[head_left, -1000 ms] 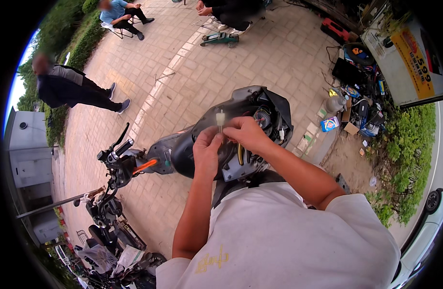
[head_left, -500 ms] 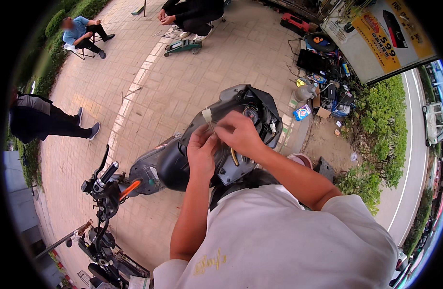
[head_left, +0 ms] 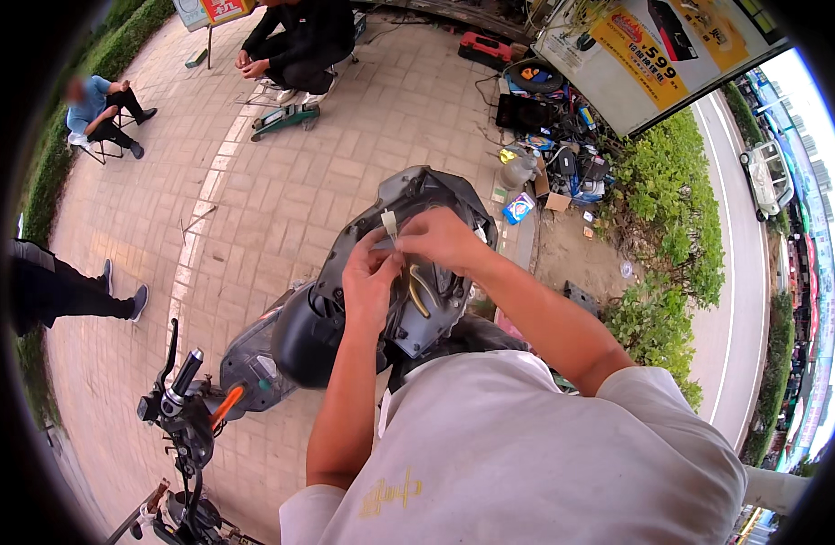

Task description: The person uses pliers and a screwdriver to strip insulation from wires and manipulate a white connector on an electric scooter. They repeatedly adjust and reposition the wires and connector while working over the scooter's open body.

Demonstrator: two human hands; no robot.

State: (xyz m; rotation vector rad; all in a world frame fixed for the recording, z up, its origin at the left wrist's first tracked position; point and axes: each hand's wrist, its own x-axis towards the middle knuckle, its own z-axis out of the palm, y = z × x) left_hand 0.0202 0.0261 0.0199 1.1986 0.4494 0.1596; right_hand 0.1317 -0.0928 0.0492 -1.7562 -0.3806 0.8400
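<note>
White, the connector (head_left: pixel 389 222) stands just beyond your fingertips, long axis pointing away from you. Your left grip (head_left: pixel 370 274) and right grip (head_left: pixel 442 239), about equally near, pinch its thin leads (head_left: pixel 395 240), partly hiding them. Closer to you hangs a yellowish cable (head_left: pixel 420 296); left, the black seat (head_left: pixel 301 338).

At the upper right, a large white signboard (head_left: pixel 563 47) carries a yellow panel (head_left: pixel 649 65) printed with dark characters and bold numerals. A small sign (head_left: pixel 227 8) at the upper left shows pale characters on red. Yellow lettering (head_left: pixel 392 493) marks the pale shirt (head_left: pixel 526 445), lower centre; print on the blue-and-white packet (head_left: pixel 519 208), right of upper centre, is too small to read.
</note>
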